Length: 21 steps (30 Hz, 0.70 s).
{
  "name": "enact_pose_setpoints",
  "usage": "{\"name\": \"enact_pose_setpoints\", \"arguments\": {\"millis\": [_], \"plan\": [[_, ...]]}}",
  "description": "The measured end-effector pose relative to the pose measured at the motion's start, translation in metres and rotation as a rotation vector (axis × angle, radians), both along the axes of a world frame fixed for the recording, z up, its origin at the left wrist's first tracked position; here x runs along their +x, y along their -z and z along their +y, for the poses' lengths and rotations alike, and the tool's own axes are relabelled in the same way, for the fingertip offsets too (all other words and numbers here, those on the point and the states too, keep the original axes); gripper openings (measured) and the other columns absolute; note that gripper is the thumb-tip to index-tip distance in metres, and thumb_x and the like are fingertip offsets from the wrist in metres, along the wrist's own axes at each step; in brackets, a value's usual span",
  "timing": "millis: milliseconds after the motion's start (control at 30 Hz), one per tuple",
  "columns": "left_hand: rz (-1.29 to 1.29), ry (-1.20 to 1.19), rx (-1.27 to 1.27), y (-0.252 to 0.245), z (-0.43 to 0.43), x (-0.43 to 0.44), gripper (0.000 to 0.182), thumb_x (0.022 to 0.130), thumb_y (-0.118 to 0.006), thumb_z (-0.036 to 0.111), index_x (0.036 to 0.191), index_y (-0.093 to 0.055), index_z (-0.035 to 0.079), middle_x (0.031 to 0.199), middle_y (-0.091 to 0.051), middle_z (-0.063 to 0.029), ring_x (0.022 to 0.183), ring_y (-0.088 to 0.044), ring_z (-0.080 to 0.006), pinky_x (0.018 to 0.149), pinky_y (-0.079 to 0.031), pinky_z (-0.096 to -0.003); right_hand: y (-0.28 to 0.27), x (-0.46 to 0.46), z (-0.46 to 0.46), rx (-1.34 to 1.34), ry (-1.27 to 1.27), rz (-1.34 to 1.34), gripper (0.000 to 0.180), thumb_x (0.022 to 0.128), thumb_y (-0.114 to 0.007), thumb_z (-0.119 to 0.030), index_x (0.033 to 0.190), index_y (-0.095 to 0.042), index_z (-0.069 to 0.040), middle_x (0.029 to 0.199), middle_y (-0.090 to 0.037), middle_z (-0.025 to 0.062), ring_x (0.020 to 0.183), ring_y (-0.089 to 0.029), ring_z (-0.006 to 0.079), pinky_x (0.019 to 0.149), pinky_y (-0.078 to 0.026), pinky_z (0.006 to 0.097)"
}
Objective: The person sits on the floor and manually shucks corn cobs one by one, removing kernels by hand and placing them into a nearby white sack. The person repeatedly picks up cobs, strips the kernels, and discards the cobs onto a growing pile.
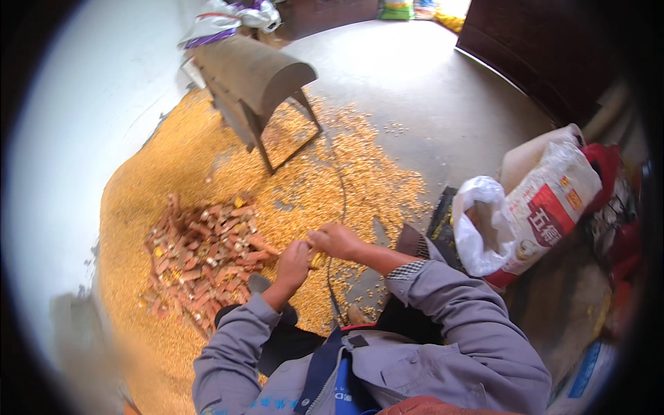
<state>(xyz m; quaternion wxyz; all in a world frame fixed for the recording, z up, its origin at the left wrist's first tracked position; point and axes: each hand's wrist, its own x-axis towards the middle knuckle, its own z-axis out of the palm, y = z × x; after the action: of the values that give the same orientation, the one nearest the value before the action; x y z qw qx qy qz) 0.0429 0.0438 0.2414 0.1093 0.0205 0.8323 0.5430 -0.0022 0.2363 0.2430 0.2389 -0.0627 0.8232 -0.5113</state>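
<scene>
My left hand and my right hand meet in front of my knees, fingers curled around a small piece of corn cob. Yellow kernels show on the cob just under my right fingers; the rest is hidden by the hands. Beside my left hand lies a heap of reddish broken corncobs, a few with kernels still on them. Loose yellow corn kernels spread over the floor below and beyond both hands.
A metal corn sheller on legs stands among the kernels, a sack on its far end. A dark cable crosses the kernels. At right, an open-mouthed plastic sack leans over. A white wall bounds the left; dark door far right.
</scene>
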Motion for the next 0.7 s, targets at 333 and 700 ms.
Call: {"name": "enact_pose_setpoints", "arguments": {"millis": [333, 700], "plan": [[-0.483, -0.069, 0.409, -0.027, 0.014, 0.006, 0.040, 0.109, -0.049, 0.045, 0.118, -0.057, 0.007, 0.065, -0.053, -0.0031, 0.043, -0.045, -0.0125, 0.040, -0.036, -0.0292, -0.006, 0.007, 0.009, -0.082, 0.074, -0.076, 0.063, 0.103, -0.054, -0.060, 0.086, -0.071, -0.001, 0.073, -0.068, 0.0115, 0.065, -0.063, 0.0232, 0.064, -0.050, 0.0408], [-0.547, -0.089, 0.630, -0.016, 0.009, 0.009, 0.028, 0.111, -0.045, 0.035, 0.108, -0.061, 0.011, 0.062, -0.048, 0.0000, 0.042, -0.042, -0.0116, 0.040, -0.032, -0.0289, -0.011, 0.010, 0.007, -0.098, 0.059, -0.061, 0.064, 0.104, -0.051, -0.060, 0.081, -0.067, -0.003, 0.068, -0.063, 0.0077, 0.063, -0.059, 0.0187, 0.061, -0.047, 0.0378]]}}
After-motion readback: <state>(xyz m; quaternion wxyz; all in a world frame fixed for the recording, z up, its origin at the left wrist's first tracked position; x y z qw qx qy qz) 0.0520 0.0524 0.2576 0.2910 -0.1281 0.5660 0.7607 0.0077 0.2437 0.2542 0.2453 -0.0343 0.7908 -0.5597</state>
